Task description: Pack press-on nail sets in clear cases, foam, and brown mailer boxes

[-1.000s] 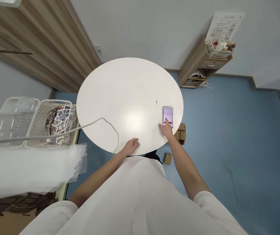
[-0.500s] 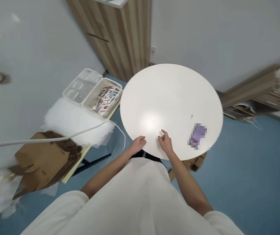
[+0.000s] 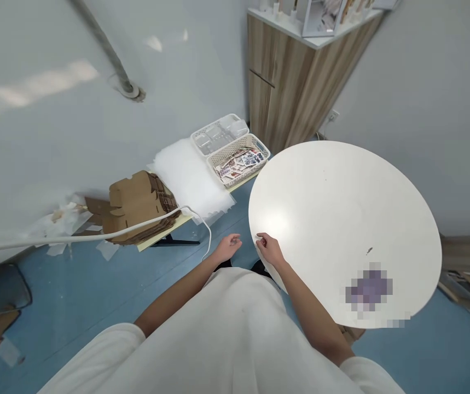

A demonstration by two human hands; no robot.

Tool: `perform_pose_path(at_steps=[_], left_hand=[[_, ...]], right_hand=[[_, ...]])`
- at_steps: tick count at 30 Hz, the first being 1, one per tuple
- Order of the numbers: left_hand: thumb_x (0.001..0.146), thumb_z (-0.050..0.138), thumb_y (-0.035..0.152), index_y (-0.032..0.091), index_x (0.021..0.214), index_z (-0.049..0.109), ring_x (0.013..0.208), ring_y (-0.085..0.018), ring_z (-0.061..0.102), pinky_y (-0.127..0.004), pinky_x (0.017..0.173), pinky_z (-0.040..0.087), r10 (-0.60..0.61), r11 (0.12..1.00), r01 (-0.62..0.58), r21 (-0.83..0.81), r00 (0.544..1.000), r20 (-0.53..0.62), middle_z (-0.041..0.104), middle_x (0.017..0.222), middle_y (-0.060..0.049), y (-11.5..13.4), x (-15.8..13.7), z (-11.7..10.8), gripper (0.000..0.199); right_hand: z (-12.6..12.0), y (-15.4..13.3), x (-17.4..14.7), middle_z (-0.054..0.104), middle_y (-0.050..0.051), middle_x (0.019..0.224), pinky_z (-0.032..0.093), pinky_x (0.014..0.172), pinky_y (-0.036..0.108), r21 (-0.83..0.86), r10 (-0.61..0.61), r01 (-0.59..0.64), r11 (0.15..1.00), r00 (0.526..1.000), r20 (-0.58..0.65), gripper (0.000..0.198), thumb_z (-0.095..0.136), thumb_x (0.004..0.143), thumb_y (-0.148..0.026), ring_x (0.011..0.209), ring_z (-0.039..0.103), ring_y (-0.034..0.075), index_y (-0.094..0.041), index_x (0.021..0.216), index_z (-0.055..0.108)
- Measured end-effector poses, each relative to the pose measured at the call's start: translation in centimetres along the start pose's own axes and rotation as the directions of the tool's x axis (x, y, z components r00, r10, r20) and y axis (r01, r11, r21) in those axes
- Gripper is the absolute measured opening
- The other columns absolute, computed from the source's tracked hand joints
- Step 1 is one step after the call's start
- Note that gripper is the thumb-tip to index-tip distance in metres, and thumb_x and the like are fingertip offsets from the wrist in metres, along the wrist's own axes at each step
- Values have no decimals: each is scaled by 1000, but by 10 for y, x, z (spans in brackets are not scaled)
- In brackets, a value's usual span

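Observation:
My left hand (image 3: pixel 227 247) hangs in front of my body, past the near left edge of the round white table (image 3: pixel 341 208). Its fingers are loosely bent and apart, with nothing in them. My right hand (image 3: pixel 270 249) is over the table's left edge; I cannot tell whether it touches the top. Its thumb and fingers are slightly curled and apart, and the hand holds nothing. A blurred-out purple item (image 3: pixel 369 290) lies on the table to the right, with a small dark mark (image 3: pixel 369 250) behind it.
Left of the table, a low side table bears a white basket of printed sheets (image 3: pixel 238 164), a basket of clear boxes (image 3: pixel 220 134), white sheets (image 3: pixel 189 178) and flattened cardboard boxes (image 3: pixel 136 202). A white cable (image 3: pixel 144 223) crosses there. A wooden cabinet (image 3: pixel 288 82) stands behind.
My view has turned left, so the table and purple item now appear farther right. My hands have gone from the table's front edge to its left side. Neither has taken hold of anything.

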State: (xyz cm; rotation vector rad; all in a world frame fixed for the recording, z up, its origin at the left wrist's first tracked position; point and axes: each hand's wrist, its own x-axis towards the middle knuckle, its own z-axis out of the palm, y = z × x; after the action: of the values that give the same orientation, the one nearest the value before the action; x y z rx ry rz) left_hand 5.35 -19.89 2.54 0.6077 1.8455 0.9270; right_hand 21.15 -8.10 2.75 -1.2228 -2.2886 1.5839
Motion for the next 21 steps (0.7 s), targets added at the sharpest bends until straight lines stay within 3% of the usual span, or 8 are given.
perform_pose_path(at_steps=[4,14,21], left_hand=[[74,58,35,16,110,55,87,-18,61,-31,77,48,48,998,-48,30,999,6,62,102,-10,13,16,-31,40],[76,56,30,16,114,52,82,-15,61,-28,74,49,284,949,-275,152,958,-45,62,103,-8,43,84,-132,40],[74,58,31,17,113,54,82,-17,62,-29,76,48,342,930,-334,155,939,-27,62,105,-9,67,103,-167,41]], right_hand=[[8,-20,25,56,-2,62,43,57,27,21,-37,37,999,999,-26,34,43,77,-34,56,52,14,-20,104,58],[34,-107,99,58,0,75,45,63,30,-53,-160,154,987,976,-149,42,44,78,-38,59,52,13,-19,116,50],[43,-133,127,59,4,93,46,65,31,-128,-98,78,989,982,-160,49,47,78,-36,62,51,12,-20,124,44]])
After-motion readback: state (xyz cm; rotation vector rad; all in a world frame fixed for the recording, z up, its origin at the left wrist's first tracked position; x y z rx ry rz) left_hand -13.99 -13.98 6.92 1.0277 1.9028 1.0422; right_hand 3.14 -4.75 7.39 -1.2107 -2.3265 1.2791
